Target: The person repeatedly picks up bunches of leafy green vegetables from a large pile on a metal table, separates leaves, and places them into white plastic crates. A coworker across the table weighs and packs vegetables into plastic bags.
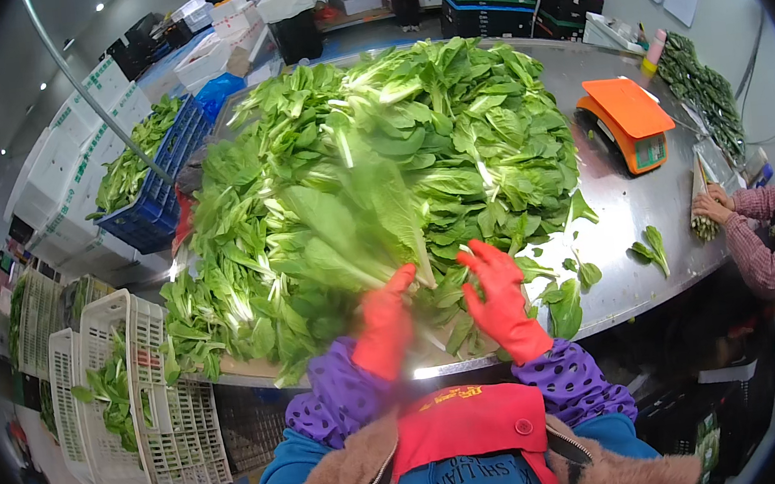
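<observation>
A large heap of leafy greens with pale stems covers much of the metal table before me. My left hand, in a red rubber glove, grips a few greens by the stem ends. Their broad leaves point away from me over the heap and are blurred by motion. To the right, my right hand wears a matching glove. Its fingers are spread and curved, with nothing in its grasp, close above loose leaves at the table's front edge.
An orange weighing scale stands at right, near loose leaves. Another person's hands hold a bundle of stems. At left are a blue crate of greens, white plastic baskets and a metal pole.
</observation>
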Action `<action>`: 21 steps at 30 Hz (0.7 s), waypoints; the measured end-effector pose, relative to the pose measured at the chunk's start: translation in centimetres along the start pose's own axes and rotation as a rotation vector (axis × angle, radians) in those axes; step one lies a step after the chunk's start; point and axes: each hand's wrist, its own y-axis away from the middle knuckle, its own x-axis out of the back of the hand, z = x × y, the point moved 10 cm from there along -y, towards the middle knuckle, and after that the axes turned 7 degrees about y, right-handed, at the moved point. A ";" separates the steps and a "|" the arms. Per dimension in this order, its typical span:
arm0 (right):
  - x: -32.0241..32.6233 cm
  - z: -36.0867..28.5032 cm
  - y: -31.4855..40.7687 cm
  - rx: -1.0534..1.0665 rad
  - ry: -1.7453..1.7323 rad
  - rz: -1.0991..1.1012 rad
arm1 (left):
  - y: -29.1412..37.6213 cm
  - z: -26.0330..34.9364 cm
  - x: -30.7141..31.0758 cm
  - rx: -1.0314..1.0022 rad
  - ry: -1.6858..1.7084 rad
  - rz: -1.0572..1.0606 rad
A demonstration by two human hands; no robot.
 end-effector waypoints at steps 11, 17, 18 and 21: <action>-4.6 2.1 2.7 -0.620 -0.780 -0.107 | 3.9 -1.1 -10.0 -0.337 0.453 -0.566; -2.7 6.9 6.0 -0.840 -1.202 0.108 | 8.6 -1.1 -14.1 -0.631 -0.866 -0.706; -2.5 7.5 6.3 -0.872 -1.338 0.169 | 9.1 -1.6 -14.5 -0.609 -1.035 -0.716; -1.4 9.7 7.8 -0.910 -1.412 0.161 | 9.2 -3.6 -16.5 -0.310 -0.975 -0.769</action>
